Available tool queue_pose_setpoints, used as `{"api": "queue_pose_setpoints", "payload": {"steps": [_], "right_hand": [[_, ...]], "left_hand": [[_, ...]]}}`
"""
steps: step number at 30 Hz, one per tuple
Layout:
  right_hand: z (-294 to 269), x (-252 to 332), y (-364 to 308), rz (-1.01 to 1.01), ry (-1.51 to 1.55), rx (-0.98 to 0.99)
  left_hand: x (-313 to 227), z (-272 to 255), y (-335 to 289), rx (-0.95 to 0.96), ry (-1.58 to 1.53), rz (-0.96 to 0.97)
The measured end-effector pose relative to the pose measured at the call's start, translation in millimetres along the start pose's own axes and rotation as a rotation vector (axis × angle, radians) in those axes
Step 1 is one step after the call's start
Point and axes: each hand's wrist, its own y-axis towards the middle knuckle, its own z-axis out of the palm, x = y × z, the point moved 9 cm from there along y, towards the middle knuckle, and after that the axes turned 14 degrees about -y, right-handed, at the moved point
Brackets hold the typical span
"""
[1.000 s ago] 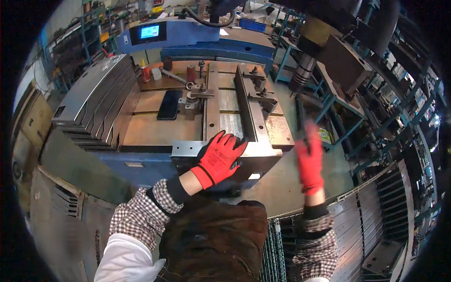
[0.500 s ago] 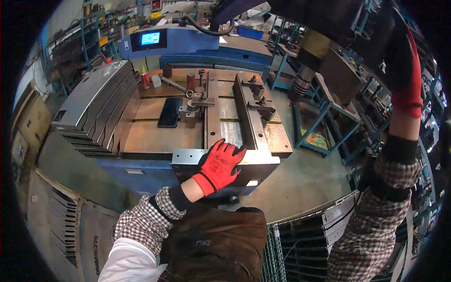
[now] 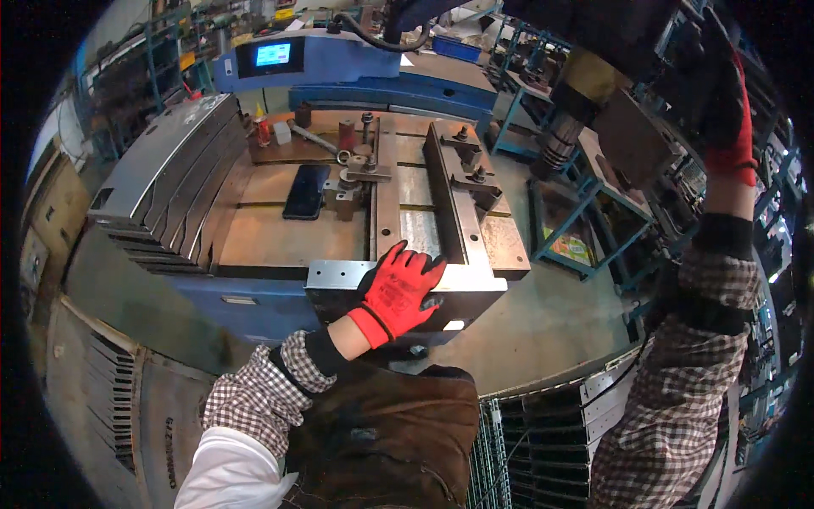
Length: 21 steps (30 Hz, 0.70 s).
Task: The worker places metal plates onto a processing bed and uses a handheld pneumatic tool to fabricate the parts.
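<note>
My left hand [image 3: 398,293], in a red and black glove, lies on the bent metal plate [image 3: 335,276] at the near edge of the machine table [image 3: 263,246]. Its fingers are spread over the top, with the thumb toward the front face. My right hand [image 3: 731,110], gloved alike, is raised high at the far right beside the dark machine head [image 3: 585,30]. Its fingers fade into shadow, so what they touch is hidden. Below the head hangs the spindle with its tool holder [image 3: 560,144]. Two steel bars run lengthwise, the right bar [image 3: 454,199] beside step clamps [image 3: 479,191].
Left of the clamp block [image 3: 343,206] lies a black phone [image 3: 306,192]. Behind it are a wrench [image 3: 314,137] and a red bottle [image 3: 262,131]. Folded metal way covers [image 3: 170,170] stand at left. A blue-framed rack [image 3: 585,229] is at right. A lit screen [image 3: 272,54] sits behind.
The view has shifted slightly. My left hand stays on the plate, its fingers a little changed in pose. My right hand remains raised, slightly higher in the picture.
</note>
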Motion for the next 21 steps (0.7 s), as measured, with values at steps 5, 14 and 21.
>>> {"api": "queue_pose_setpoints", "payload": {"steps": [5, 14, 21], "right_hand": [[8, 0, -10, 0.002, 0.058, 0.014], [25, 27, -83, 0.129, -0.022, -0.109], [49, 60, -151, 0.168, -0.371, 0.03]], "left_hand": [[-1, -3, -1, -0.032, -0.018, 0.011], [2, -5, -6, -0.059, -0.016, 0.006], [-1, -3, -6, -0.116, -0.033, 0.026]]}}
